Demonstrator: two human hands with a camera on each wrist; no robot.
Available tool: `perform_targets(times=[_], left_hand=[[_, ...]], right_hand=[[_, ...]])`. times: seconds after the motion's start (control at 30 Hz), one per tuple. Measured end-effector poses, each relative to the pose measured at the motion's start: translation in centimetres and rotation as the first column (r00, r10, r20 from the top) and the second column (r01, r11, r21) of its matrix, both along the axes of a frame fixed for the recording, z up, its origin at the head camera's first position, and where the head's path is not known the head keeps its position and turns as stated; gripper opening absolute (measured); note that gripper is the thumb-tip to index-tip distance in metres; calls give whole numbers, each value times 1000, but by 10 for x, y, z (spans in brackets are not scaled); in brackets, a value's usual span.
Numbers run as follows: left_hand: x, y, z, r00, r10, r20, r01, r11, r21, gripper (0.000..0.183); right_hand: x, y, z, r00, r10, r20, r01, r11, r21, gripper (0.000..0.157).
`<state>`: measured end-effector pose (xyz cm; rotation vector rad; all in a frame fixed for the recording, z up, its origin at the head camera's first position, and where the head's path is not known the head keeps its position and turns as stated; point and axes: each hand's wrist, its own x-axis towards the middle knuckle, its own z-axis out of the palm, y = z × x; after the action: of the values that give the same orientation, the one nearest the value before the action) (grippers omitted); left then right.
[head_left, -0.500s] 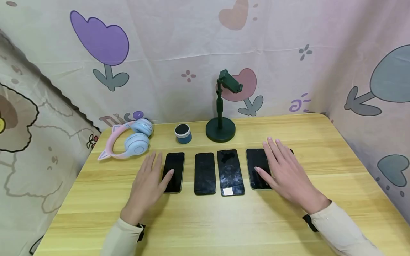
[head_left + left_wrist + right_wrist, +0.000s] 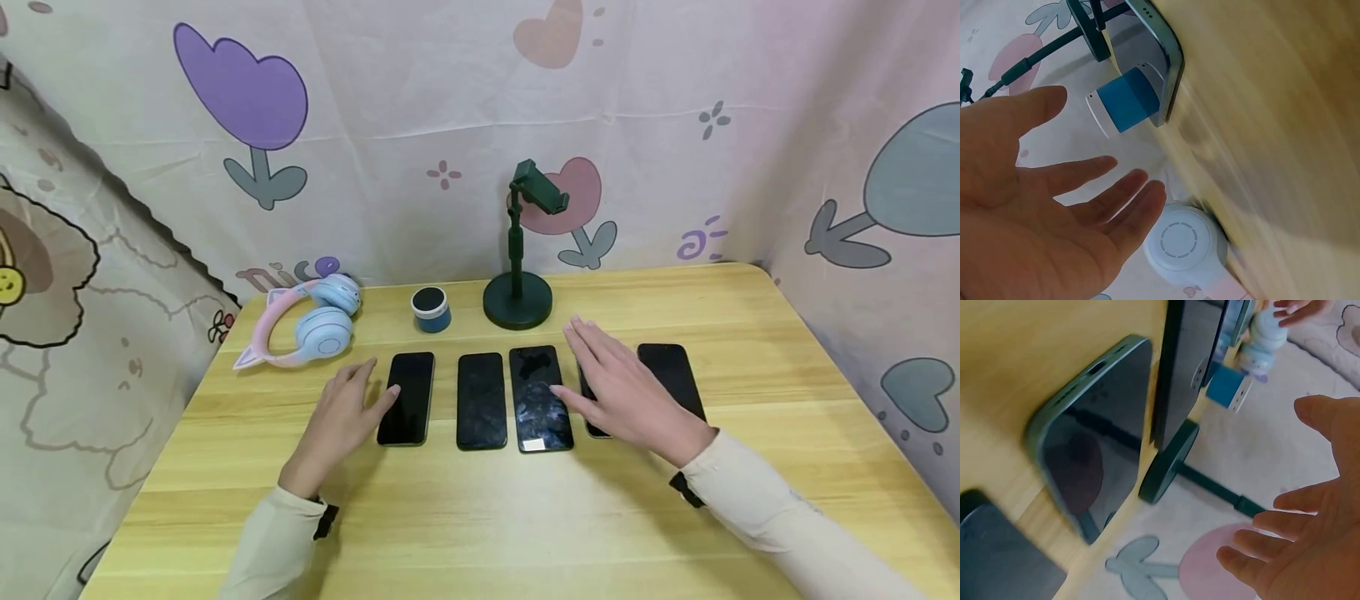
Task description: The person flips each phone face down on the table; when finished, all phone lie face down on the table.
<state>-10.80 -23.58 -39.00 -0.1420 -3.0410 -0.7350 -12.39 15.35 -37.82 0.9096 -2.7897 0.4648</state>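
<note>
Several dark smartphones lie face up in a row on the wooden table. My left hand [image 2: 337,421] hovers beside the leftmost phone [image 2: 406,398], its thumb over that phone's left edge and its fingers relaxed. In the left wrist view this palm is bare, apart from the phone [image 2: 1175,53]. My right hand [image 2: 630,396] is held flat above a partly covered phone [image 2: 586,383], thumb reaching over the edge of a smudged phone [image 2: 542,400]. Another phone [image 2: 482,402] lies left of the smudged one. At the right end, a phone [image 2: 670,375] is partly behind my right hand.
Pink and blue cat-ear headphones [image 2: 324,333] lie at the table's back left. Beside them stands a small blue and white cylinder [image 2: 431,310] with a dark top. A dark green phone stand [image 2: 517,302] rises behind the phones. Printed cloth [image 2: 390,100] hangs behind the table.
My right hand has moved left, from over the right-end phones toward the smudged one, uncovering more of the rightmost phone. My left hand has shifted slightly left, its fingers bending a little more.
</note>
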Motion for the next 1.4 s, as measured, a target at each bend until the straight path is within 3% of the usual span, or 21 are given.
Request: perform_targets(times=[0.2, 0.47, 0.7, 1.03, 1.27, 1.4], left_hand=[[-12, -5, 0, 998, 13, 68, -16, 999, 43, 63], [-23, -11, -3, 986, 18, 166, -35, 994, 99, 60], [-29, -13, -8, 984, 30, 175, -52, 991, 124, 54], [-28, -14, -7, 971, 88, 221, -116, 986, 119, 49], [-28, -13, -7, 964, 121, 236, -153, 981, 120, 46], [-28, -12, -7, 961, 130, 244, -163, 979, 119, 43]], right_hand=[[-11, -24, 2, 995, 45, 94, -36, 995, -93, 82], [-27, -56, 2, 973, 66, 221, -24, 982, -185, 77], [-35, -81, -1, 939, 94, 331, -3, 964, -265, 72], [-42, -116, -6, 891, 122, 437, 20, 951, -308, 65], [-50, -134, -12, 835, 154, 529, 57, 931, -361, 58], [-54, -142, -15, 814, 160, 559, 81, 921, -381, 53]])
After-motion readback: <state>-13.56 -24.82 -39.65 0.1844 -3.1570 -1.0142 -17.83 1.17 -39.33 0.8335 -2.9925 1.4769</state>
